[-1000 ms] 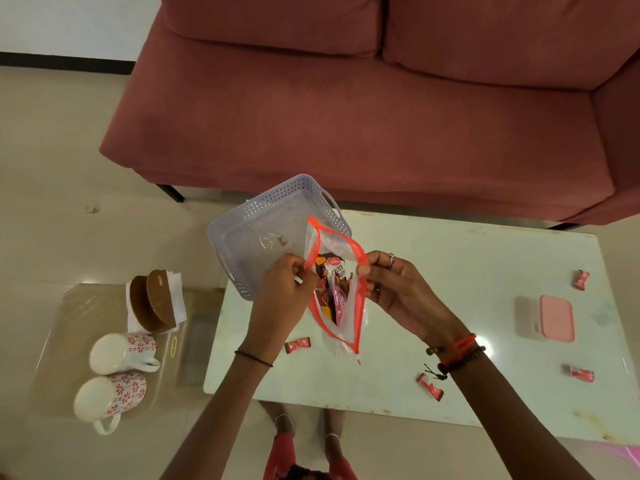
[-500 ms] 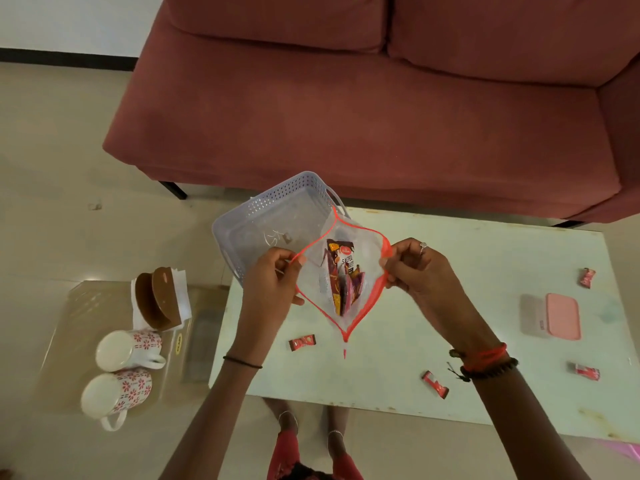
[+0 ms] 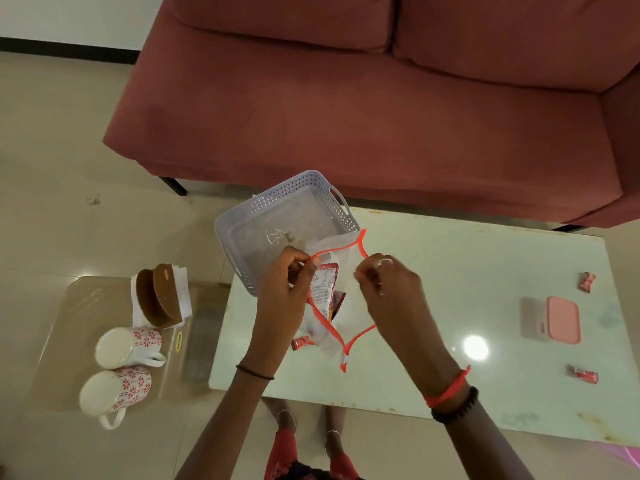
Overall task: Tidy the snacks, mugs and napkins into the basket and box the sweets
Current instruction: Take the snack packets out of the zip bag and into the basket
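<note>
Hands, left (image 3: 282, 299) & right (image 3: 389, 289), pinch snack pouch (image 3: 341, 306) mouth wide over desk (image 3: 450, 306); next, prob. tip contents into basket (image 3: 263, 216).

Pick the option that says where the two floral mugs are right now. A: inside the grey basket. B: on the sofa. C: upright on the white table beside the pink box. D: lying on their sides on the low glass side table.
D: both floral mugs lie on their sides on the glass side table, apart from the grey basket, which holds no mug.
</note>
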### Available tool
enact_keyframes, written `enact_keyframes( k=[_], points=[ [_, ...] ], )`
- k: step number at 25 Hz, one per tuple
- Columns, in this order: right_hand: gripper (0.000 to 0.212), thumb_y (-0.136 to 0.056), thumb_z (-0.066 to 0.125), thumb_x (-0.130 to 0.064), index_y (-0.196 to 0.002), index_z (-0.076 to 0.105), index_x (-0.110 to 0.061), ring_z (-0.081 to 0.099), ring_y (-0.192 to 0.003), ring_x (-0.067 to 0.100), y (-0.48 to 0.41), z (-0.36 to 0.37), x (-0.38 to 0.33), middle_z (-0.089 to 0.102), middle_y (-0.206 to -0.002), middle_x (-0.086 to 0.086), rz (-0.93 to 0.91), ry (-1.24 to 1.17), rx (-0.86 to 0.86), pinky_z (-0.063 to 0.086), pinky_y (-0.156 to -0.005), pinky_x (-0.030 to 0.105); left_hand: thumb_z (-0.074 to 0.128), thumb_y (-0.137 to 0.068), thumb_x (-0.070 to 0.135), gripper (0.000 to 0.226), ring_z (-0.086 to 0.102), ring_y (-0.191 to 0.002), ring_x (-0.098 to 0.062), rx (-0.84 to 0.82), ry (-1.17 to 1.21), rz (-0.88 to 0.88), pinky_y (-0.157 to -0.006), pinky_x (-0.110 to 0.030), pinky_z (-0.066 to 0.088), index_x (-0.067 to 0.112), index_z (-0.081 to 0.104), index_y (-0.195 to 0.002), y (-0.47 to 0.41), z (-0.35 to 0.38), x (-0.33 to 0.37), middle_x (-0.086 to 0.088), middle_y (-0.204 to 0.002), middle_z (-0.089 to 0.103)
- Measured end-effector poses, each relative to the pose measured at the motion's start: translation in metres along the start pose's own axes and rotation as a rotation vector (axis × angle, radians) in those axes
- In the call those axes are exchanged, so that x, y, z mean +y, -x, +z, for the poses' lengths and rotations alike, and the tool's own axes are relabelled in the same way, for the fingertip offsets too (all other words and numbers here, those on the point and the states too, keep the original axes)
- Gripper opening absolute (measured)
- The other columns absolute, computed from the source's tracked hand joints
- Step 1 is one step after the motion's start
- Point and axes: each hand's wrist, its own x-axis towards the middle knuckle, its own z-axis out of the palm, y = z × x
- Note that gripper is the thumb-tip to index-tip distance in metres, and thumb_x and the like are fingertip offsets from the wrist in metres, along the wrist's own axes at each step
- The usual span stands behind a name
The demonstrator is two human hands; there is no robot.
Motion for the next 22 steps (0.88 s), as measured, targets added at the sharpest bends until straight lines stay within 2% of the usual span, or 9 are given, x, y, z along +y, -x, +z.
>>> enact_keyframes(
  k=[2,5,8,11,14,17,20,22],
  points=[
    [0.023,-0.096,0.043,-0.010,-0.105,0.063,-0.003,0.060,-0.100,0.029,-0.015,0.026,-0.011,0.065,-0.108,0.015,-0.001,0.142,-0.264,0.044,-0.084,0.034,0.059,-0.087,0.025,0.017,0.058,-0.060,-0.017,0.015,-0.010,0.009,-0.053,-0.005,0.042,0.008,0.058,-0.085,0.001,-0.002,-0.001,0.000,-0.070,0.059],
    [0.028,-0.097,0.041,-0.006,-0.121,0.055,0.001,0.051,-0.113,0.032,-0.030,0.063,-0.023,0.056,-0.122,0.020,-0.049,0.235,-0.420,0.044,-0.094,0.036,0.059,-0.088,0.023,0.017,0.059,-0.063,-0.020,0.025,-0.012,0.006,-0.057,-0.010,0.041,0.006,0.059,-0.086,0.004,-0.005,0.000,-0.001,-0.071,0.058],
    [0.029,-0.096,0.043,-0.013,-0.119,0.056,-0.001,0.052,-0.115,0.034,-0.043,0.086,-0.028,0.058,-0.122,0.020,-0.038,0.295,-0.488,0.045,-0.100,0.042,0.059,-0.088,0.022,0.014,0.055,-0.064,-0.015,0.036,-0.027,0.014,-0.060,-0.011,0.041,0.009,0.057,-0.085,0.005,-0.006,0.001,0.000,-0.071,0.056],
    [0.028,-0.095,0.042,-0.014,-0.117,0.056,-0.002,0.053,-0.115,0.035,-0.052,0.095,-0.030,0.060,-0.120,0.017,0.028,0.342,-0.517,0.044,-0.099,0.042,0.059,-0.089,0.022,0.012,0.055,-0.062,-0.015,0.043,0.013,0.004,-0.060,-0.011,0.042,0.014,0.054,-0.081,0.004,-0.010,0.003,0.003,-0.066,0.054],
    [0.028,-0.095,0.046,-0.011,-0.116,0.057,0.003,0.053,-0.115,0.038,-0.057,0.097,-0.029,0.060,-0.120,0.022,0.099,0.205,-0.449,0.045,-0.100,0.045,0.059,-0.088,0.022,0.015,0.055,-0.062,-0.015,0.030,0.028,0.006,-0.061,-0.012,0.043,0.008,0.058,-0.083,0.003,-0.011,0.004,0.001,-0.067,0.055],
    [0.026,-0.095,0.046,-0.012,-0.116,0.056,0.000,0.053,-0.117,0.035,-0.059,0.099,-0.031,0.058,-0.121,0.020,0.135,0.224,-0.487,0.047,-0.099,0.042,0.059,-0.089,0.022,0.018,0.052,-0.059,-0.013,0.038,0.028,0.003,-0.060,-0.004,0.039,0.004,0.059,-0.084,0.001,-0.010,0.006,0.003,-0.067,0.053],
    [0.013,-0.097,0.040,-0.013,-0.098,0.052,-0.008,0.054,-0.094,0.026,-0.057,0.099,-0.030,0.059,-0.110,0.020,0.134,0.200,-0.561,0.045,-0.085,0.036,0.059,-0.089,0.023,0.020,0.053,-0.064,-0.013,0.052,0.020,-0.025,-0.062,-0.009,0.039,0.003,0.060,-0.086,0.001,-0.009,0.007,-0.002,-0.072,0.057],
    [0.014,-0.097,0.038,-0.011,-0.094,0.051,-0.007,0.052,-0.085,0.026,-0.052,0.093,-0.029,0.063,-0.111,0.022,0.112,0.184,-0.548,0.048,-0.086,0.039,0.058,-0.089,0.023,0.021,0.055,-0.069,-0.015,0.047,0.024,-0.027,-0.065,-0.015,0.043,0.002,0.061,-0.088,0.000,-0.007,0.008,-0.006,-0.076,0.062]
  ],
)
